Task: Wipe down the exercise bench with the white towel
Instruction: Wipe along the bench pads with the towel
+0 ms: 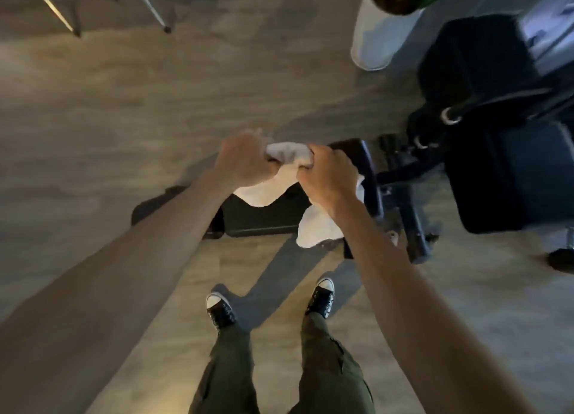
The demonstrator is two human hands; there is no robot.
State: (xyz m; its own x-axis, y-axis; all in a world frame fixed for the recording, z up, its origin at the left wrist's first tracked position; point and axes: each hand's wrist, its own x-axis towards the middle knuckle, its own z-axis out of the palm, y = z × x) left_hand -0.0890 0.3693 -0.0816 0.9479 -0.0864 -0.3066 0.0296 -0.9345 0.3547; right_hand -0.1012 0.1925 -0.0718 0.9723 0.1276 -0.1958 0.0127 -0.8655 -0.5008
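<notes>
I hold the white towel (267, 193) bunched between both fists at mid-frame, its loose ends hanging down. My left hand (245, 162) grips its left part and my right hand (326, 174) grips its right part. Below and behind the hands sits a low black padded piece (264, 216) on the floor. The black exercise bench (509, 177) with its dark frame and padded seat stands to the right of my hands, apart from the towel.
A white cylindrical planter (379, 31) with a green plant stands at the back right. Metal chair legs (155, 9) show at the top left. Wood-look floor (93, 118) spreads left. My two black sneakers (220, 309) stand near the bottom centre.
</notes>
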